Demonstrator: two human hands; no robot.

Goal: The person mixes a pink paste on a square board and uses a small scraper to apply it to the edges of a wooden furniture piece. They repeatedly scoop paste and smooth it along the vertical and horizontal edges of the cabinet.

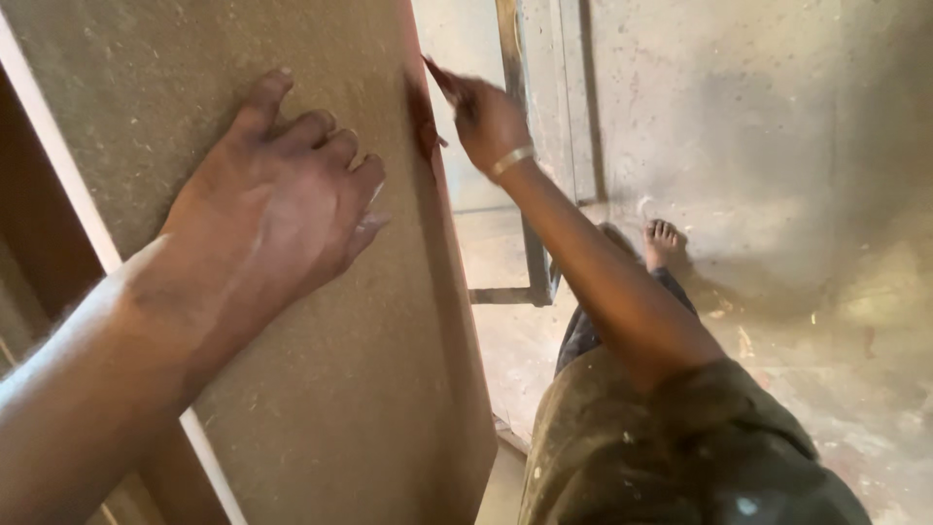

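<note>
Head view, looking down along an upright brown board [321,389], dusty, its face speckled with pale grit. The board stands on its lower end, tilted a little across the frame, with a white-edged strip [68,185] along its left side and dark wood beyond that.

Left hand [282,209]: laid flat against the board's face, fingers curled slightly, nothing gripped. It braces the panel, palm down.

Right hand [486,122]: up at the board's right edge, fingers pinched around a thin, dark, stick-like tool [439,78] whose tip points toward the edge. What kind of tool it is cannot be told; it is small and blurred. A pale bangle [511,160] sits on the wrist. A reddish-dark smear [423,122] shows on the edge just beside the tool.

Around: bare concrete floor [777,194], dusty. A metal frame [533,253] stands behind the board. One bare foot [664,241] rests on the floor, well apart from the board's lower end.

Risks, as judged: the board is held only by a flat palm, so a push at the edge could make it slide or tip on the dusty concrete. The foot is bare beneath a standing panel. The thin tool, held at the fingertips, could slip off the narrow edge.
</note>
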